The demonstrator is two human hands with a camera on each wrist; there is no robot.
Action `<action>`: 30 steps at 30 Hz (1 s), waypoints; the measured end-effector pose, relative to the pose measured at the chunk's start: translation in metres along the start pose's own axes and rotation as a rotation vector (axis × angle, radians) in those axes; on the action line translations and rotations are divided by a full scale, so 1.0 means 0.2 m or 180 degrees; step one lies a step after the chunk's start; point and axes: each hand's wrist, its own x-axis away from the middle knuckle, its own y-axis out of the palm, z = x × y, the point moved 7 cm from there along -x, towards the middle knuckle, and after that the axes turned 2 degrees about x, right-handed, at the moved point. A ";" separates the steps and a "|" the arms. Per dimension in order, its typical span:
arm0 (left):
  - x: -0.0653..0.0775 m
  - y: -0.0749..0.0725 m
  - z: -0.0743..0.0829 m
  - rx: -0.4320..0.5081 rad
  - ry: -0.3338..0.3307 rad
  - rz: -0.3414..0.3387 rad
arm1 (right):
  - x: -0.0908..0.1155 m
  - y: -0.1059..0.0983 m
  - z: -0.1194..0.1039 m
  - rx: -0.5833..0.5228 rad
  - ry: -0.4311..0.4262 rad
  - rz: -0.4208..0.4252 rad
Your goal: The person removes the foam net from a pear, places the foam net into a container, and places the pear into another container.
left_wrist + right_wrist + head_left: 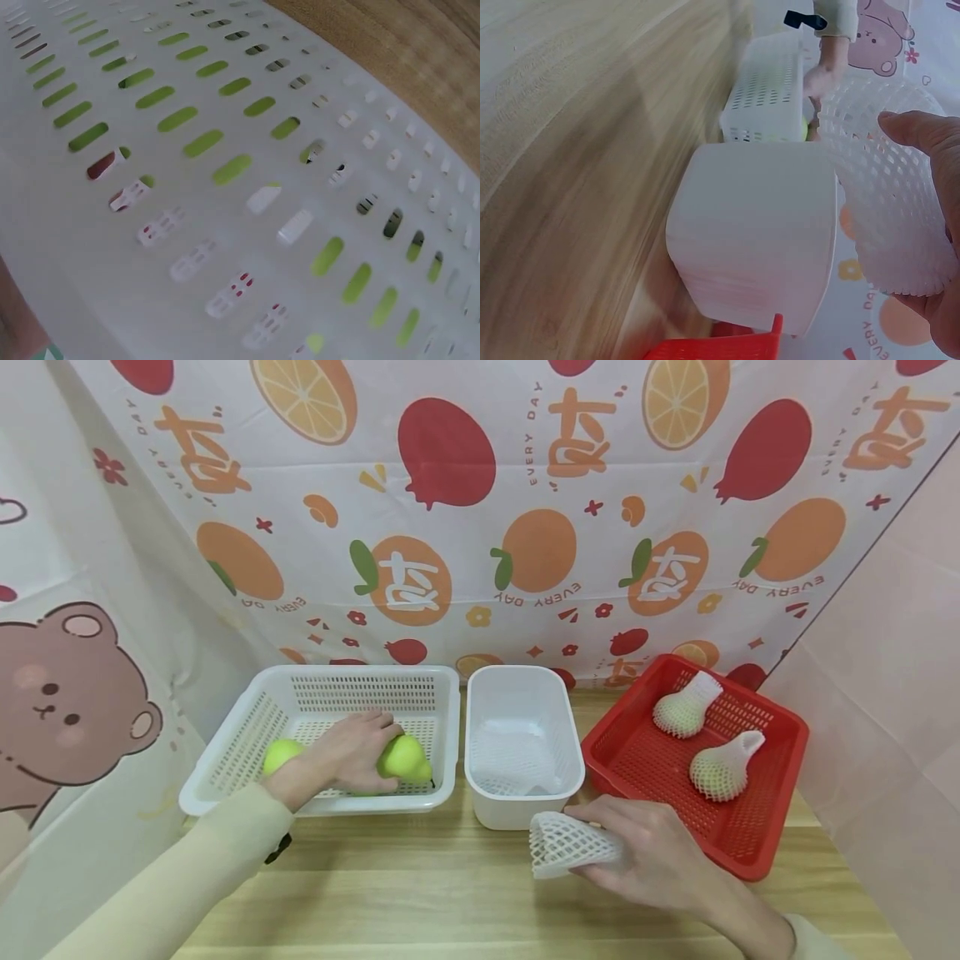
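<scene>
Inside the white slotted basket (pixel 360 670), my left hand (pixel 352 750) grips a green pear (pixel 407 758) between thumb and fingers. Another green pear (pixel 282 755) lies behind that wrist, partly covered by it. The left wrist view is filled by the outer basket wall (pixel 112 247), with green showing through its slots and the hand hidden. My right hand (pixel 648 852) holds a white foam net sleeve (pixel 566 846) in front of the white bin. In the right wrist view the thumb (pixel 919 131) lies against the mesh, and the sleeve's wide mouth points away from the palm.
Between the baskets stands a deep white bin (pixel 517 710). On the right, a red basket (pixel 645 764) holds two pears in foam nets, one at the back (pixel 681 712) and one nearer (pixel 718 774). A fruit-print curtain (pixel 465 560) hangs behind the wooden table (pixel 420 893).
</scene>
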 end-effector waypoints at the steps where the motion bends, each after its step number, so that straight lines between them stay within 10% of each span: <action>1: 0.00 0.00 0.00 -0.0004 0.0000 -0.0006 | 0.00 0.00 0.00 -0.0010 -0.0011 0.0007; 30: 0.20 -0.15 0.08 -0.0093 -0.0008 0.0326 | -0.23 -0.11 0.04 0.0542 -0.0382 -0.0311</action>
